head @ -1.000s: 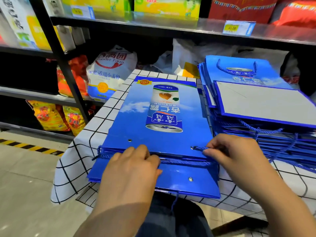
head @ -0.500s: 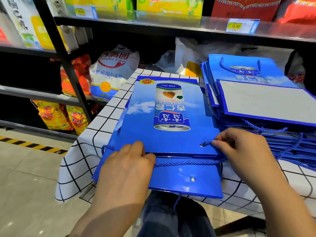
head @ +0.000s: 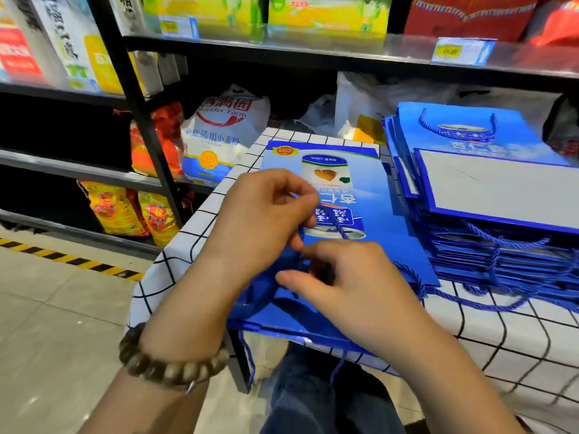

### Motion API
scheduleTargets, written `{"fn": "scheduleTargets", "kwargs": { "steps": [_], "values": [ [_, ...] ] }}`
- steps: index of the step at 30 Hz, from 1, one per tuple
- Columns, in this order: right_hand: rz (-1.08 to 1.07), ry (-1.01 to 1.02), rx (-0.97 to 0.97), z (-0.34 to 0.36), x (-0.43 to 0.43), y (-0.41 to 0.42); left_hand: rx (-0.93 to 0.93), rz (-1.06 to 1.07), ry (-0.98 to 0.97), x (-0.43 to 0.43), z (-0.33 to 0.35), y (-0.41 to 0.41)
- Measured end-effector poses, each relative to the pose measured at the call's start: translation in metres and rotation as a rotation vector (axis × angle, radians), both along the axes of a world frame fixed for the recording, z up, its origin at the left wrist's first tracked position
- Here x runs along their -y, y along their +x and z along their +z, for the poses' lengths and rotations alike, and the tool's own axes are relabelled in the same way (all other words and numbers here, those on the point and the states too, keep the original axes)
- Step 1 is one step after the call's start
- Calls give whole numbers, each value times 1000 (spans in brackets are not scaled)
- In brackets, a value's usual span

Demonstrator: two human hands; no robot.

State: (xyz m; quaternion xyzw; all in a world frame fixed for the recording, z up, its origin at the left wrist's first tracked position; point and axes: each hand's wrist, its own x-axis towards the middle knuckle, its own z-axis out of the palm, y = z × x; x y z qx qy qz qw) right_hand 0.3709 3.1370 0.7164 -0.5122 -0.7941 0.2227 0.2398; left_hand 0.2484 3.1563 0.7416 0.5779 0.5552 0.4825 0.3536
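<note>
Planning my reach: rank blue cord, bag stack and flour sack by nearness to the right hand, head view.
1. blue cord, pinched by the right hand
2. bag stack, on its right
3. flour sack, back left, shelved

A shop, most likely a grocery. Black metal shelving (head: 134,98) across the upper half of the frame, stocked in rows. Price tags (head: 460,51) clipped to the shelf edge at upper right. Yellow-green boxed goods (head: 326,14) along the top, red gift boxes (head: 470,14) beside them. Bag of wheat flour (head: 219,136) left of centre, red-and-yellow food packets (head: 125,211) on the shelf below it. Black-and-yellow hazard tape (head: 69,261) on the tiled floor (head: 47,324) at lower left. Printed blue gift bag (head: 388,211) on a checked-cloth desk (head: 501,339), a stack of the same bags (head: 501,252) at right.
</note>
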Motion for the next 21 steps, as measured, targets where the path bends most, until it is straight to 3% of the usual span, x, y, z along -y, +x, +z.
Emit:
{"fn": "scheduleTargets", "kwargs": {
  "steps": [3, 6, 8, 10, 13, 16, 21],
  "values": [
    [8, -15, -143, -1, -9, -12, 138, -56, -37, -3, 6, -3],
    [9, -77, -250, -3, -19, -15, 143, -36, -24, -3, 6, -14],
    [5, -86, -231, -5, -26, -13, -88, 26, 52, -4, -3, -28],
    [5, -103, -259, -4, -32, -11, -468, 50, 102, 0, -16, -45],
    [17, -213, -419, 0, -40, -13, -816, -36, 11, 13, -32, -58],
    [-19, -296, -582, -1, -48, -18, -849, -91, -14, 22, -40, -59],
    [-30, -253, -478, -9, -54, -23, -929, -71, 4, 20, -44, -59]
  ]
}}
